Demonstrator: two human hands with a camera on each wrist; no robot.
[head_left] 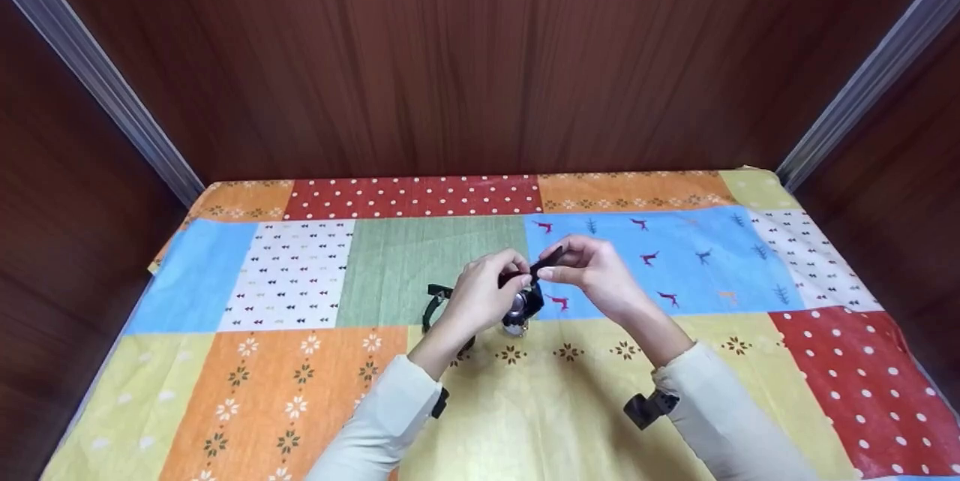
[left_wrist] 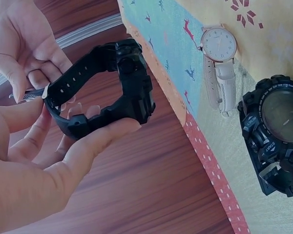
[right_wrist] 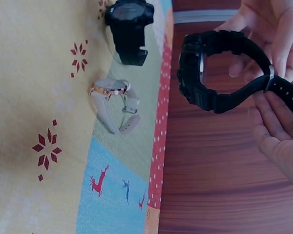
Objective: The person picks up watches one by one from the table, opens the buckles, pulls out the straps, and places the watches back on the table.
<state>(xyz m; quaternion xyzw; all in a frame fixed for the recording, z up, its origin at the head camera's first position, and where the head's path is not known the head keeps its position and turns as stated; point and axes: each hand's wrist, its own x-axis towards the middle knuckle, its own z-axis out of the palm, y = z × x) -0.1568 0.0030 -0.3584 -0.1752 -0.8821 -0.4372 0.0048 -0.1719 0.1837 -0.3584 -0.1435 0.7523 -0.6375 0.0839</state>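
A black wristwatch [left_wrist: 132,73] is held up above the cloth, its strap bent into a loop. My left hand [head_left: 484,293] grips the strap near the metal buckle [right_wrist: 270,78], with the thumb lying along the band in the left wrist view. The holed strap end [right_wrist: 285,92] sticks out past the buckle, and my right hand [head_left: 596,271] pinches it between thumb and fingers. In the head view my left hand partly covers the watch. Below lie a watch with a pale strap and white dial [left_wrist: 219,44] and a second black watch [left_wrist: 283,117].
A patchwork-print cloth [head_left: 555,406] covers the table. Brown wood-grain panels [head_left: 450,53] rise behind it and at both sides, with grey metal strips [head_left: 112,83] at the corners. The second black watch lies left of the pale one, beside my left wrist.
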